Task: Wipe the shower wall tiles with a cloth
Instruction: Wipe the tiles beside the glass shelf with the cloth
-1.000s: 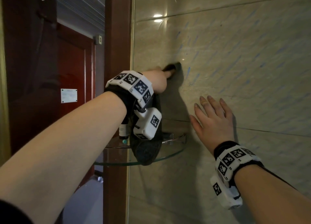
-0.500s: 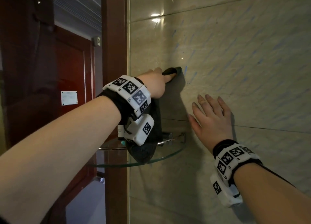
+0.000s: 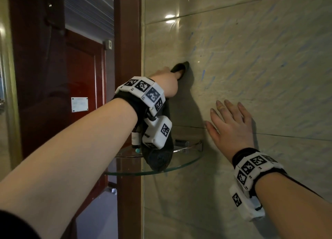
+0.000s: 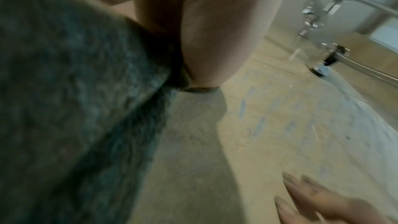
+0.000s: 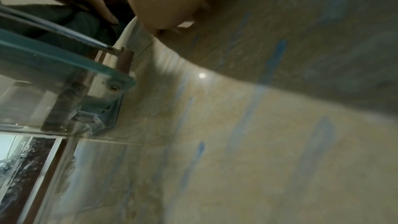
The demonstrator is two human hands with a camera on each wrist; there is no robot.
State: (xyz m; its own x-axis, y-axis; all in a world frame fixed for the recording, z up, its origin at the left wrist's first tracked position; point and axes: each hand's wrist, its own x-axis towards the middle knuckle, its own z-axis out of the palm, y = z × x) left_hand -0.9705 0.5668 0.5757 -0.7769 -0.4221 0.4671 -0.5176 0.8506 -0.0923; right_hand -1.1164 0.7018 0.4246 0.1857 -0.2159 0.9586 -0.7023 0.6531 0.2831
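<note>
L hand grip clenched on dark cloth, pressing bunched end vs beige wall tile, near left edge by glass panel. Rest of cloth hangs below wrist, over glass corner shelf. R hand grip released, fingers straight, flat on tile just R of shelf. Blue streaks across tile. Small bottle on shelf behind cloth.
</note>
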